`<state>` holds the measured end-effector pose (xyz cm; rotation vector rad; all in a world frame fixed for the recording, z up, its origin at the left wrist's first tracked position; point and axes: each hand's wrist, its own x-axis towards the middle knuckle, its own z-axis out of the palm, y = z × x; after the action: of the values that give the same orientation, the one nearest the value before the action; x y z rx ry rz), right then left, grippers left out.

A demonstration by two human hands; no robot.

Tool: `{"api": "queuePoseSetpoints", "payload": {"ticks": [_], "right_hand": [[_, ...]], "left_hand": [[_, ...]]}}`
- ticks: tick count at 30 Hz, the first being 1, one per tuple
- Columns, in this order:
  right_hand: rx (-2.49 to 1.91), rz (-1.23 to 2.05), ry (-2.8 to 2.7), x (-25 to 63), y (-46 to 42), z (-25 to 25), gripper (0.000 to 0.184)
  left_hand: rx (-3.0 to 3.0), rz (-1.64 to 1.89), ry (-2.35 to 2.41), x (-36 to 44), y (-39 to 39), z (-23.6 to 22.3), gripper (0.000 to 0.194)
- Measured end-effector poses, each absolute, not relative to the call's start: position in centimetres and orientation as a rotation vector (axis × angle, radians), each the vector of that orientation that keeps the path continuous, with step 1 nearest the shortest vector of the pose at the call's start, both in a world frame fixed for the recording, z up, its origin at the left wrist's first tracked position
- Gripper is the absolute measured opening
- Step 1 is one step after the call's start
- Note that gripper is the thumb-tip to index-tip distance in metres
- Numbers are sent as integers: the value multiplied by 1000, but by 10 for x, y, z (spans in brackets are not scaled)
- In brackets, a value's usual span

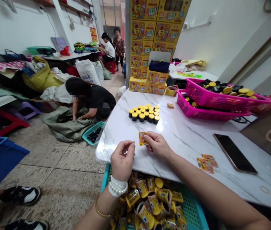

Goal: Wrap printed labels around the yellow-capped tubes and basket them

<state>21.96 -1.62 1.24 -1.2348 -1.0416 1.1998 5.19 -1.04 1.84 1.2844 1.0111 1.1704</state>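
My right hand [158,144] pinches a small yellow printed packet [142,138] between thumb and fingers, just above the white marble-patterned table [178,145]. To its left, my left hand [123,158] is closed, thumb against the fingers; whatever it may hold is too small to make out. Behind both hands stands a tight group of black containers with yellow lids [146,113]. Several similar printed packets [207,163] lie on the table to the right. Under my forearms, a teal basket [192,204] holds many yellow-wrapped containers [147,215].
A phone [234,153] lies at the right. Two stacked pink baskets [218,110] hold lidded containers. Yellow boxes [140,48] are piled at the back, near a tape roll [171,91]. On the floor at left, a crouching person [97,99] reaches into a green sack [63,127].
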Motion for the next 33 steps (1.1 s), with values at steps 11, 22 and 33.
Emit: {"api": "queuePoseSetpoints", "payload": {"ticks": [11,22,33], "right_hand": [[-1158,1153,-1174,222,-21,27,29],[-1312,1043,-1309,217,-28,32,29],[-1346,1255,-1295,216,-22,25,47]], "left_hand": [[1460,984,945,54,9,18,18],[1544,974,987,45,10,20,17],[1604,826,902,40,16,21,23]]}}
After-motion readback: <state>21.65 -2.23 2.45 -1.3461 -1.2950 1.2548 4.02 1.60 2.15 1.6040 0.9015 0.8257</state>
